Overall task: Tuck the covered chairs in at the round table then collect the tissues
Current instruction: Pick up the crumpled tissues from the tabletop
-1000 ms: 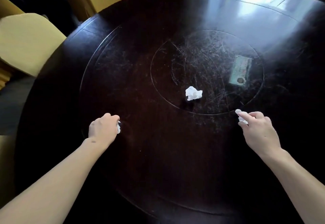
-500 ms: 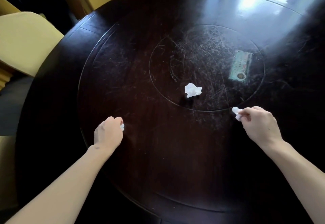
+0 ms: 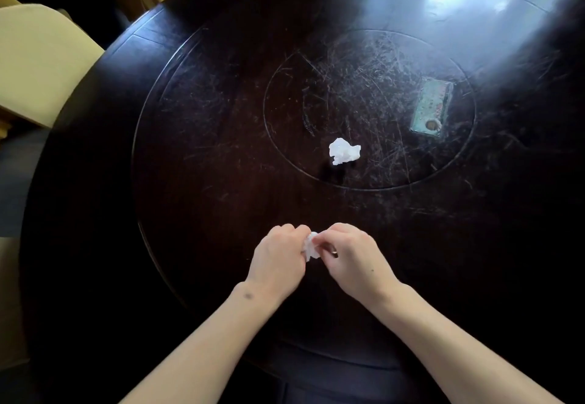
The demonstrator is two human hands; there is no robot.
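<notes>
Crumpled tissue (image 3: pixel 310 246) pinched between left hand (image 3: pixel 278 261) and right hand (image 3: pixel 351 258), fingers curled shut on it, above near table (image 3: pixel 221 197) edge. Second tissue (image 3: pixel 344 151) loose on centre disc, well apart; green card (image 3: pixel 431 109) beyond; covered chair (image 3: pixel 41 61) far left

Head camera looks steeply down, close over the round table (image 3: pixel 95 182).
</notes>
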